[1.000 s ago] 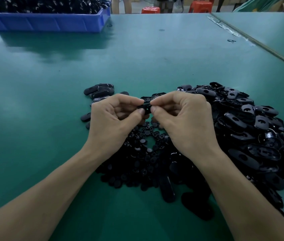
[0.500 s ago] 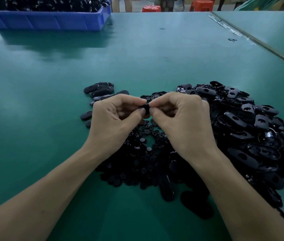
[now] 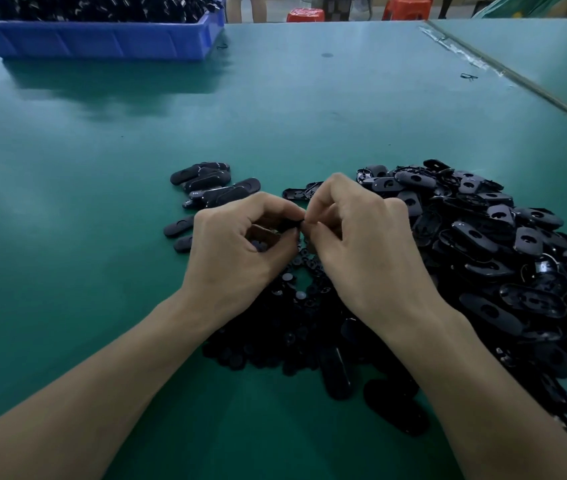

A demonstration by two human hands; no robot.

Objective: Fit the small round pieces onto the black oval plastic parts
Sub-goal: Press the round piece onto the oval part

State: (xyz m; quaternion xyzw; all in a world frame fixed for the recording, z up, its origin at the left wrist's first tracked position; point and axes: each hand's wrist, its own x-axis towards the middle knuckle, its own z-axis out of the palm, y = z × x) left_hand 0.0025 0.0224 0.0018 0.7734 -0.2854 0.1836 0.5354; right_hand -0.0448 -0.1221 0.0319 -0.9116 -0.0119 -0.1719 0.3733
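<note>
My left hand (image 3: 240,247) and my right hand (image 3: 361,244) meet fingertip to fingertip over the table centre. Between them they pinch one black oval part (image 3: 290,226), mostly hidden by the fingers. I cannot make out a round piece on it. Under the hands lies a heap of small round pieces (image 3: 292,306). A big pile of black oval parts (image 3: 500,244) spreads to the right. A small group of oval parts (image 3: 206,188) lies just left of and behind my left hand.
A blue bin (image 3: 102,39) full of black parts stands at the table's far left. The green table (image 3: 102,202) runs wide on the left. A seam to a second table (image 3: 517,77) crosses the far right. Red stools stand beyond the far edge.
Both hands stay together at the same spot. My left hand's fingers have curled in more around the held part; the right fingers have shifted slightly at the pinch.
</note>
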